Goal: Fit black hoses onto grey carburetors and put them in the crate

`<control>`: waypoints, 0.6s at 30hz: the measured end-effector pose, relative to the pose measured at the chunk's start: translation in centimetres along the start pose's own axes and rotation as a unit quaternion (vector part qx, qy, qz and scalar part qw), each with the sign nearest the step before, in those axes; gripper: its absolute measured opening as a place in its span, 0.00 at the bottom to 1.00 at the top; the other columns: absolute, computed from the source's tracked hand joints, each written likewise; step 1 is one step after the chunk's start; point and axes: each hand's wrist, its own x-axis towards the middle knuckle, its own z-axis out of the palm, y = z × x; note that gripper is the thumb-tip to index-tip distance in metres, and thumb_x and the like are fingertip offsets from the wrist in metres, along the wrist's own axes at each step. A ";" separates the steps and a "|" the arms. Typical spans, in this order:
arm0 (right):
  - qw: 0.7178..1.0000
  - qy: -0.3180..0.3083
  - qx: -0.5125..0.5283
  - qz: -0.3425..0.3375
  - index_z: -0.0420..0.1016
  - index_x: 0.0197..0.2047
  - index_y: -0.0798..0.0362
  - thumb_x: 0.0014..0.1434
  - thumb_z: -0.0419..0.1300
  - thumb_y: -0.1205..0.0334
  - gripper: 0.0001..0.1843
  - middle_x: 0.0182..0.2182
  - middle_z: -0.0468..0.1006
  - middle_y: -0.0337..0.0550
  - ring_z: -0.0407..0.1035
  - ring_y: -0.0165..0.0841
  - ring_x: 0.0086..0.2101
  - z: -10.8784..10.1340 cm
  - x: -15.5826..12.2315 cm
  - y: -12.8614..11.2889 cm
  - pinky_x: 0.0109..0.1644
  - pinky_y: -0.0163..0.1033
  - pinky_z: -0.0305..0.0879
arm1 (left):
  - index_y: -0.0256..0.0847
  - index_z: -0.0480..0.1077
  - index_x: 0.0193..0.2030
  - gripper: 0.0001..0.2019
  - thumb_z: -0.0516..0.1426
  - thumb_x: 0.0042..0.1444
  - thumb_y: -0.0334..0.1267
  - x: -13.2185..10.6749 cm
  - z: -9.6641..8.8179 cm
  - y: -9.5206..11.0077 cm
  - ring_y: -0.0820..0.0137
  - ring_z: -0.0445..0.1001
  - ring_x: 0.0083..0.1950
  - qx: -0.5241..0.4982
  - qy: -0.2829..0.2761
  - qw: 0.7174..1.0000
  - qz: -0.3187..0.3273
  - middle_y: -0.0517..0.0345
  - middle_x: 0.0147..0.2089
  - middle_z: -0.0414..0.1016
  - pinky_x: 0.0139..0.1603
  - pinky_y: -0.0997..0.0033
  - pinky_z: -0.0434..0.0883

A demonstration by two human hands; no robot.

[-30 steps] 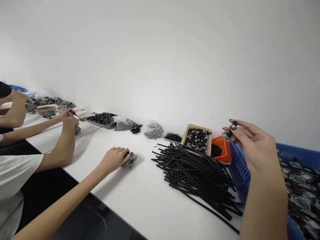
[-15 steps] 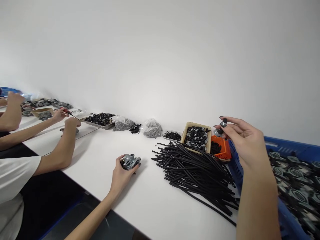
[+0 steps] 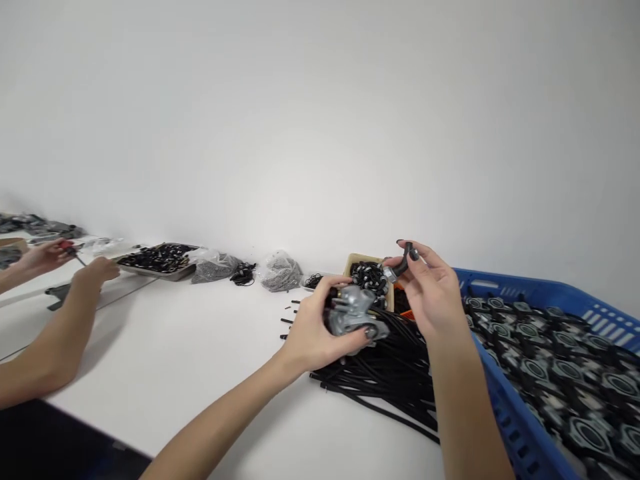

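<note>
My left hand is closed around a grey metal carburetor, held above a heap of black rubber hoses. Between the thumb and fingers of my right hand is a bent black elbow fitting with a silver metal end. That metal end points left and down, towards the carburetor, and the two parts are apart. Behind my hands stands a cream bin of similar black and silver fittings. My left hand covers part of the carburetor.
At the right is a blue crate holding many carburetors. An orange basket is partly hidden behind my right hand. Along the wall lie clear bags of small parts and a tray of black pieces. A co-worker's hands work at left.
My left hand has lifted the carburetor and brought it right, over the hoses. My right hand has moved left with the elbow fitting. The view has turned right, showing more of the blue crate.
</note>
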 end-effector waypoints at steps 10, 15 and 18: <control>0.996 0.021 0.076 0.035 0.81 0.49 0.48 0.54 0.71 0.44 0.23 0.27 0.82 0.37 0.76 0.30 0.30 1.9 -0.5 -0.4 0.38 0.36 0.74 | 0.47 0.67 0.53 0.27 0.67 0.45 0.39 4.5 0.5 2.8 0.68 0.76 0.37 0.034 -0.038 0.997 0.056 0.61 0.43 0.80 0.38 0.71 0.71; 0.993 -0.097 0.044 0.046 0.81 0.52 0.47 0.61 0.66 0.47 0.20 0.42 0.85 0.46 0.77 0.34 0.36 2.8 -0.8 1.4 0.49 0.43 0.74 | 0.47 0.67 0.52 0.25 0.66 0.46 0.38 4.1 -2.5 2.3 0.69 0.75 0.29 0.102 -0.033 0.992 0.059 0.62 0.36 0.80 0.32 0.72 0.70; 0.981 -0.177 0.052 0.054 0.76 0.59 0.43 0.63 0.65 0.52 0.22 0.52 0.82 0.47 0.77 0.37 0.45 3.0 -1.1 1.8 0.57 0.46 0.70 | 0.47 0.68 0.53 0.26 0.66 0.46 0.40 3.8 -3.8 2.3 0.69 0.75 0.28 0.122 -0.028 0.991 0.056 0.62 0.35 0.80 0.30 0.73 0.70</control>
